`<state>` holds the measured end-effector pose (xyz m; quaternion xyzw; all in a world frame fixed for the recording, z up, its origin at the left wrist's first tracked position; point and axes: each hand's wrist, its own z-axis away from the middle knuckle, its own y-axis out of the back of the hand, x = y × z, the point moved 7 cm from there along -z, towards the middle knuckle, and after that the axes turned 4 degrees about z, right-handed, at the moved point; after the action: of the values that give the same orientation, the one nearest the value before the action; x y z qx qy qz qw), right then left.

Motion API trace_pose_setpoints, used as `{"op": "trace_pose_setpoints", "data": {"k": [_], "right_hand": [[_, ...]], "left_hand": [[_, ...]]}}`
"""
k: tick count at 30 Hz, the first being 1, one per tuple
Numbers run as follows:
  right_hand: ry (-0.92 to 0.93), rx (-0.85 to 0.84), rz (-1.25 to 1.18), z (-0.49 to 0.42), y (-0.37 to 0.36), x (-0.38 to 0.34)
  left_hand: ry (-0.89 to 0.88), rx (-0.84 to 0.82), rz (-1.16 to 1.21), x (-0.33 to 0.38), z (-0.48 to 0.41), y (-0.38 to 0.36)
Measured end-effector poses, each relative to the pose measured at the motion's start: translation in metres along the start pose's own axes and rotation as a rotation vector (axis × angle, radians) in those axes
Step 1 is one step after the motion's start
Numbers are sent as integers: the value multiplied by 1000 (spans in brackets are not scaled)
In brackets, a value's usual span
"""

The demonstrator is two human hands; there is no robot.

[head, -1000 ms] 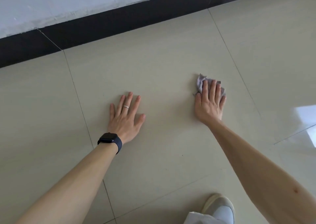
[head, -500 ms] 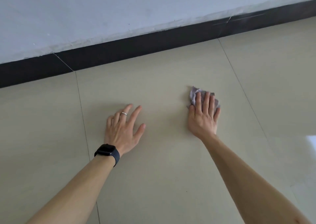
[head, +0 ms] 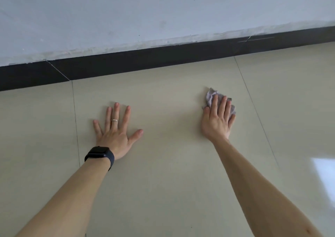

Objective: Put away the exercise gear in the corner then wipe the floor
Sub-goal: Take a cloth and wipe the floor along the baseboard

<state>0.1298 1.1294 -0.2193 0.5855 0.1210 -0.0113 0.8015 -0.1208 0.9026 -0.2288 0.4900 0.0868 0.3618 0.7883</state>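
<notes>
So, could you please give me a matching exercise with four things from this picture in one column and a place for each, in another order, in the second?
Things:
1. cloth
2. watch
3. ring
4. skirting board

Places:
A. strapped round the arm just behind the left hand
B. along the foot of the wall
C. on the floor, under the right hand
D. on a finger of the left hand

Pairs: 1-C, 2-A, 3-D, 4-B.
</notes>
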Motion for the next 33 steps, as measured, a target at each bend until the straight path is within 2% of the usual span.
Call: {"op": "trace_pose_setpoints", "data": {"k": [1,2,5,7,9,14,17,19,20,21,24,25,26,28,31,33], "right_hand": [[24,6,0,9,-6,-13],[136,17,27,26,-14,-32],[710,-60,178,87,-42,-85],[927,-61,243,75,-39,-91],[852,-25,263,30,-23,-80],[137,7,69,-89,17,-57],[-102,27,-29,-113,16,-92],[-85,93,-19,-102,5,-128],[-2,125,14,-87,-4,-146],[151,123,61,-64,-14,-163],[795,-85,248,27,-48,-190],[926,-118,296,41,-48,-183],[961,-122,313,38,-42,-172],[777,-90,270,6,-22,-137],[249,-84,121,-33,2,-74],[119,-46,61,-14,-6,-71]], "left_hand": [[4,-10,5,1,0,0],[9,-21,14,1,0,-1],[25,-32,31,-1,-1,-1],[23,-25,25,-2,-2,2],[17,-16,37,-2,-4,4],[20,10,79,-7,0,-4],[22,43,85,-8,-5,0],[28,35,86,-9,-5,1],[38,24,88,-10,-4,1],[46,9,88,-10,-4,-1],[65,-34,109,-10,-4,-1],[69,-43,118,-8,-5,0],[67,-47,115,-6,-5,1],[63,-48,102,-5,-3,1],[47,-26,100,-4,-1,-3],[33,18,96,-4,-2,-4]]}}
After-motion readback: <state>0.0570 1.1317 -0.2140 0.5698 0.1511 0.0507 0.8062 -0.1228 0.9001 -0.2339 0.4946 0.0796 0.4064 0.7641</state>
